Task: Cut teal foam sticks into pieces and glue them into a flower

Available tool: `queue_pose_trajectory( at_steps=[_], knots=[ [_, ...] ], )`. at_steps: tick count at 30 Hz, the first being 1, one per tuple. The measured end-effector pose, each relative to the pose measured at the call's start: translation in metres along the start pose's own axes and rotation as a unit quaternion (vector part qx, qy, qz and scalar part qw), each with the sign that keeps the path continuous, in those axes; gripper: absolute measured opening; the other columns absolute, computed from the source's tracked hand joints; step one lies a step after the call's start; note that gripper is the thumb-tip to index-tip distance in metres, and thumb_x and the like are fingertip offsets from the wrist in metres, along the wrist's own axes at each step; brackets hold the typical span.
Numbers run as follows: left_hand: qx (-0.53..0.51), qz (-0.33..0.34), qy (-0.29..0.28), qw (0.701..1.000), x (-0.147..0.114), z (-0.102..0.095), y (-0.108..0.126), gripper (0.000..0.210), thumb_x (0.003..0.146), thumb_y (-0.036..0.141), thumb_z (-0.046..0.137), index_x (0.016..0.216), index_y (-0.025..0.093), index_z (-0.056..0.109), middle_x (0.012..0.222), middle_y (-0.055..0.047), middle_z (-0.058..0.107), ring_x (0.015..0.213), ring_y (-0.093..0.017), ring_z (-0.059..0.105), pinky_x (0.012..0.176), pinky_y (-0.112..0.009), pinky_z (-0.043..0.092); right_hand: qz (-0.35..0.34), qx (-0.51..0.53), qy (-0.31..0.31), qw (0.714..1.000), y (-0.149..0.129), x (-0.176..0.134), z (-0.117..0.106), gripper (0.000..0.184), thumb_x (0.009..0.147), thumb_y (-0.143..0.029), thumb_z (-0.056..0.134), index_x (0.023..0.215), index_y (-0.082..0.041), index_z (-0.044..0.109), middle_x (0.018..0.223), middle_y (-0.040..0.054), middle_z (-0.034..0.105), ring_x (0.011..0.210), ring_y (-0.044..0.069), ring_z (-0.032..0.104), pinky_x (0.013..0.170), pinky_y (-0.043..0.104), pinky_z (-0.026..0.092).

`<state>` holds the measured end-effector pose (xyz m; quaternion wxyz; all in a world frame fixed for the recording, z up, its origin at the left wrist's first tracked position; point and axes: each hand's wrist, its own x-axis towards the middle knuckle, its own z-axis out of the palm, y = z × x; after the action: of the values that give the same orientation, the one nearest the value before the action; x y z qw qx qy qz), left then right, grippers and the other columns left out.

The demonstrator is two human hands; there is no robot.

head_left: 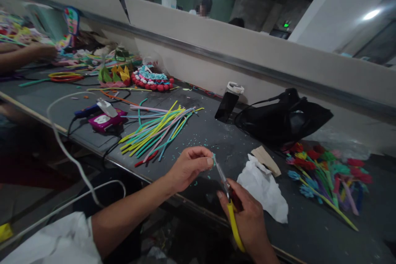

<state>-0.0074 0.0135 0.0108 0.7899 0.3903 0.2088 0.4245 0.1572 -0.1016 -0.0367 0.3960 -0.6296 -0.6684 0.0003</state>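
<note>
My left hand (191, 167) is closed, with thumb and fingertips pinching a small teal piece (213, 157), perhaps a bit of pipe cleaner; most of it is hidden. My right hand (247, 210) grips a pair of scissors with yellow handles (235, 229). Their blades (221, 171) point up and left, and the tips are right at the pinched piece; whether they touch it I cannot tell. Tiny teal clippings (195, 183) lie scattered under and beyond my hands. Left of them is a loose bundle of pipe cleaners (154, 134) in yellow, teal, pink and blue.
Crumpled white paper (262, 187) lies beside my right hand. Farther right are coloured pipe-cleaner flowers (334, 177) and a black bag (284, 119). A phone (227, 106) leans near the wall. A purple power strip (107, 120) with cables sits left. Another person's hand (43, 51) is far left.
</note>
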Motion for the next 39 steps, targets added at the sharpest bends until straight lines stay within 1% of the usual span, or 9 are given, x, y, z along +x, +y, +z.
queue_pose_trajectory(
  at_steps=[3, 6, 9, 14, 16, 22, 25, 33, 39],
  knots=[
    [-0.004, -0.004, 0.0, 1.0, -0.001, 0.001, 0.001, 0.016, 0.06, 0.023, 0.081, 0.067, 0.014, 0.07, 0.062, 0.001, 0.06, 0.057, -0.007, 0.051, 0.06, -0.022, 0.036, 0.0, 0.0, 0.0, 1.0, -0.002, 0.002, -0.001, 0.025, 0.088, -0.034, 0.061, 0.106, -0.018, 0.067, 0.083, 0.0039, 0.072, 0.069, 0.015, 0.068, 0.066, 0.024, 0.055],
    [-0.012, -0.011, -0.001, 1.0, 0.0, 0.001, 0.001, 0.015, 0.061, 0.022, 0.081, 0.068, 0.014, 0.07, 0.064, 0.001, 0.062, 0.059, -0.008, 0.053, 0.063, -0.023, 0.039, -0.01, 0.002, 0.006, 1.0, -0.005, 0.003, -0.001, 0.025, 0.089, -0.035, 0.06, 0.105, -0.017, 0.067, 0.079, 0.0036, 0.072, 0.064, 0.014, 0.067, 0.061, 0.022, 0.055],
    [-0.022, -0.013, -0.002, 1.0, 0.0, 0.001, 0.0, 0.015, 0.06, 0.021, 0.081, 0.068, 0.014, 0.071, 0.063, 0.001, 0.062, 0.06, -0.009, 0.054, 0.065, -0.023, 0.041, -0.025, -0.003, 0.019, 1.0, -0.006, 0.004, 0.0, 0.025, 0.09, -0.035, 0.059, 0.104, -0.016, 0.067, 0.079, 0.0048, 0.072, 0.064, 0.014, 0.068, 0.061, 0.021, 0.055],
    [-0.024, -0.01, -0.005, 1.0, 0.002, -0.002, -0.001, 0.014, 0.063, 0.021, 0.081, 0.07, 0.014, 0.071, 0.066, 0.001, 0.062, 0.061, -0.009, 0.054, 0.065, -0.023, 0.041, -0.02, -0.027, 0.019, 0.999, -0.006, 0.004, 0.002, 0.029, 0.089, -0.038, 0.06, 0.105, -0.015, 0.068, 0.083, 0.0067, 0.073, 0.067, 0.016, 0.069, 0.062, 0.023, 0.055],
    [-0.023, -0.011, -0.006, 1.0, 0.003, -0.004, -0.002, 0.014, 0.064, 0.021, 0.08, 0.071, 0.014, 0.071, 0.066, 0.001, 0.062, 0.062, -0.009, 0.054, 0.065, -0.024, 0.04, -0.019, -0.021, 0.016, 0.999, -0.007, 0.005, 0.003, 0.03, 0.089, -0.038, 0.059, 0.104, -0.015, 0.069, 0.083, 0.0072, 0.074, 0.068, 0.016, 0.07, 0.062, 0.023, 0.056],
    [-0.021, -0.005, 0.003, 1.0, 0.007, -0.006, 0.0, 0.015, 0.062, 0.022, 0.081, 0.07, 0.014, 0.07, 0.065, 0.001, 0.062, 0.061, -0.01, 0.054, 0.065, -0.024, 0.038, -0.014, 0.02, 0.036, 0.999, -0.009, 0.011, 0.006, 0.029, 0.089, -0.039, 0.058, 0.098, -0.015, 0.071, 0.077, 0.0066, 0.075, 0.061, 0.015, 0.071, 0.059, 0.02, 0.057],
    [-0.019, -0.012, 0.008, 1.0, 0.009, -0.007, 0.0, 0.016, 0.062, 0.023, 0.081, 0.071, 0.014, 0.071, 0.066, 0.0, 0.063, 0.063, -0.01, 0.054, 0.066, -0.025, 0.038, -0.016, 0.03, 0.016, 0.999, -0.008, 0.012, 0.007, 0.027, 0.089, -0.038, 0.058, 0.099, -0.015, 0.071, 0.078, 0.0067, 0.075, 0.062, 0.016, 0.072, 0.061, 0.02, 0.057],
    [-0.016, -0.023, 0.022, 0.999, 0.014, -0.008, 0.001, 0.016, 0.062, 0.023, 0.081, 0.071, 0.014, 0.071, 0.068, -0.001, 0.064, 0.065, -0.011, 0.055, 0.068, -0.024, 0.04, 0.014, 0.039, -0.053, 0.998, -0.008, 0.014, 0.006, 0.024, 0.093, -0.034, 0.053, 0.102, -0.017, 0.068, 0.084, 0.0065, 0.076, 0.068, 0.016, 0.073, 0.062, 0.018, 0.056],
    [-0.002, -0.026, 0.027, 0.999, 0.014, -0.006, 0.006, 0.015, 0.063, 0.023, 0.08, 0.071, 0.014, 0.071, 0.068, -0.001, 0.063, 0.065, -0.011, 0.054, 0.068, -0.024, 0.039, 0.023, 0.025, -0.07, 0.997, -0.009, 0.019, 0.003, 0.027, 0.092, -0.036, 0.053, 0.102, -0.017, 0.068, 0.084, 0.0072, 0.076, 0.069, 0.016, 0.073, 0.063, 0.019, 0.056]
  ],
)
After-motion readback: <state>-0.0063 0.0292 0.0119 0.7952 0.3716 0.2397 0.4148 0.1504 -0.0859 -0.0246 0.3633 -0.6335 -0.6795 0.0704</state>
